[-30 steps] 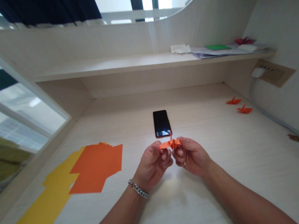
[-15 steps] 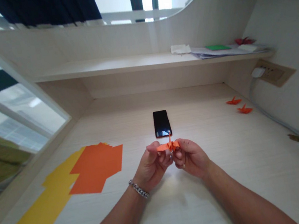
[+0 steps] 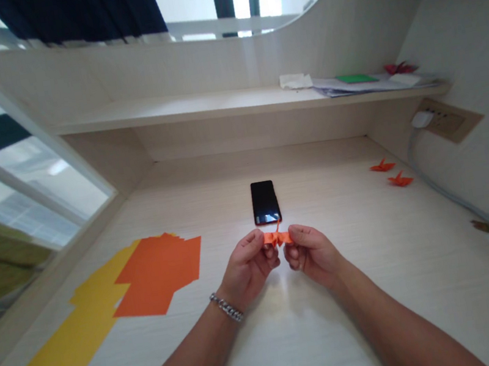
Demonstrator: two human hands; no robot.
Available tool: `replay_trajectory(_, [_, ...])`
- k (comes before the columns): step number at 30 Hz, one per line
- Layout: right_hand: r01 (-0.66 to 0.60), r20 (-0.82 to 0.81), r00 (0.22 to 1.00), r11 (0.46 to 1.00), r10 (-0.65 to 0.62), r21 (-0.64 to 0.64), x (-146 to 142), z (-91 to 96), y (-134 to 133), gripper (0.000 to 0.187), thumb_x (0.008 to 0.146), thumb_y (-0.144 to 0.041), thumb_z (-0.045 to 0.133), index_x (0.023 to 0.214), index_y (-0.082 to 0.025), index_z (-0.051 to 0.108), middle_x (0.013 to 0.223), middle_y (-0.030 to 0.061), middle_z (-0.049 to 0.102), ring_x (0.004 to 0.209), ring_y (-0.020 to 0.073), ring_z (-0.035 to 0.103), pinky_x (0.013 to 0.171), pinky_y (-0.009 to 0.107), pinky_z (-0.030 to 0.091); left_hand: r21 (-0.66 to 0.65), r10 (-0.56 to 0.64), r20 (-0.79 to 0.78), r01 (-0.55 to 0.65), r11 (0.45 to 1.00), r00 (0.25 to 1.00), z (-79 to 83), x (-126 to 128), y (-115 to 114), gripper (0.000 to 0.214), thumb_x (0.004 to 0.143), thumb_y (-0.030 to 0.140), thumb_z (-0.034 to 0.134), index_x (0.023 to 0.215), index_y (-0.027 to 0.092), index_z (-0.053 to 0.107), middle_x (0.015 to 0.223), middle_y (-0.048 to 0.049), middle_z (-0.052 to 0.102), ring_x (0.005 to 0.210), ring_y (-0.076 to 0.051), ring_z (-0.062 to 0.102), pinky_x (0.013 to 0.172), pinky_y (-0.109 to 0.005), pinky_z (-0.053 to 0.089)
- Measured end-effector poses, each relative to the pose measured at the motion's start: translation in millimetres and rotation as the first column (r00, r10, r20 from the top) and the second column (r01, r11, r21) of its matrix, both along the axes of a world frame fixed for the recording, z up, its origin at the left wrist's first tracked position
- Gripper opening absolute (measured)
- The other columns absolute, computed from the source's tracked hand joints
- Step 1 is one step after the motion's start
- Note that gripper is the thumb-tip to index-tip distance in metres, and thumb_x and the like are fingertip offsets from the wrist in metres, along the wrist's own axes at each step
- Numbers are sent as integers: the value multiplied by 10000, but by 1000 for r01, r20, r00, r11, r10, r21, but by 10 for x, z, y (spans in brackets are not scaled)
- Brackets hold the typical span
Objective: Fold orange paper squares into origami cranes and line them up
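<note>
Between my two hands is a small orange origami crane [image 3: 277,238], its wings stretched out to the sides and a thin point sticking up. My left hand [image 3: 252,262], with a chain bracelet at the wrist, pinches the left wing between thumb and fingers. On the other side my right hand [image 3: 310,253] pinches the right wing in the same way. The wing tips are hidden under the thumbs. Just beyond the crane a black phone [image 3: 265,202] lies flat on the desk [image 3: 293,348].
Orange paper sheets [image 3: 161,273] overlap yellow sheets [image 3: 67,353] at the left. Two orange folded cranes [image 3: 382,166] sit at the right, near a grey cable [image 3: 444,188] running from a wall socket [image 3: 450,118]. A shelf [image 3: 213,102] crosses the back, with papers on it.
My left thumb and fingers have shifted on the left wing, covering its tip. Both wings now look level and spread, and the fingers under the crane have drawn slightly apart.
</note>
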State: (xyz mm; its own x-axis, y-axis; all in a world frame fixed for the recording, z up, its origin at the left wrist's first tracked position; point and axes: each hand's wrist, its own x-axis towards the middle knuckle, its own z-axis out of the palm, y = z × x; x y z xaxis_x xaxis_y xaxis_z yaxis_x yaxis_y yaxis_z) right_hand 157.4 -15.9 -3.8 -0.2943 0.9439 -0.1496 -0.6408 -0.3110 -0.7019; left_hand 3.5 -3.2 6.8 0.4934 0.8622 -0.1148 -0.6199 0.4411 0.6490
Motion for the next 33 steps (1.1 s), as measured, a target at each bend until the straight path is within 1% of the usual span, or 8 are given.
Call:
replay_trajectory(3, [10,-105,994,1000,-10,0,-7,17,-15,270,751,-387,716,729,-140,610,511,-23,584,417,74,524,415,164,431,-12,-19,40,20,1000,999,-29,20,-14,175,832,257,605,712,149,536,612,-1,554,570,-117,531,596,-264,432])
replay_trajectory(6, [-17,-137,990,1000,16,-6,-16,38,-27,282,766,-393,705,783,-119,643,552,-11,610,451,65,541,454,156,459,-9,-24,71,25,1000,997,-61,17,-13,160,840,270,593,740,153,551,639,-11,570,602,-137,552,616,-286,442])
replay_trajectory(10, [-26,-116,993,1000,25,-8,-28,24,-13,301,785,-398,688,835,-103,660,560,-1,614,461,56,538,457,139,454,-8,-20,84,21,1000,996,-79,1,1,168,864,285,559,757,156,558,659,-17,577,631,-149,568,647,-306,454])
replay_trajectory(13, [-18,-42,999,1000,17,-7,-32,-9,8,350,802,-450,650,817,-100,661,555,5,606,434,54,524,417,139,427,7,-7,89,7,1000,996,-74,4,5,143,861,267,565,770,156,565,684,-21,590,663,-153,581,670,-307,463])
replay_trajectory(17, [24,32,999,1000,-23,-18,-31,-47,30,398,779,-506,646,772,-108,648,511,-11,571,389,52,487,368,143,383,28,-15,81,13,1000,997,-58,12,-1,139,868,267,553,792,152,576,731,-35,613,697,-158,592,693,-315,474])
replay_trajectory(21, [81,14,997,995,-80,-57,-21,-57,43,393,752,-512,671,716,-123,619,486,-27,550,383,49,470,363,140,376,27,-17,68,15,1000,998,-55,3,1,127,865,268,559,811,156,584,747,-38,628,709,-161,604,693,-314,480])
replay_trajectory(27, [84,-81,992,992,-91,-95,-17,-34,44,337,759,-456,693,744,-130,611,519,-26,572,431,48,502,416,131,410,5,-22,58,22,1000,998,-42,6,8,121,848,288,589,841,167,589,791,-38,643,720,-159,613,696,-311,484])
replay_trajectory(33, [83,1,997,987,-83,-135,-47,-27,41,458,702,-579,675,676,-140,549,465,-44,518,371,42,428,362,143,334,11,-22,38,21,1000,999,-18,11,0,141,827,306,618,833,167,593,802,-41,647,721,-159,614,694,-312,486])
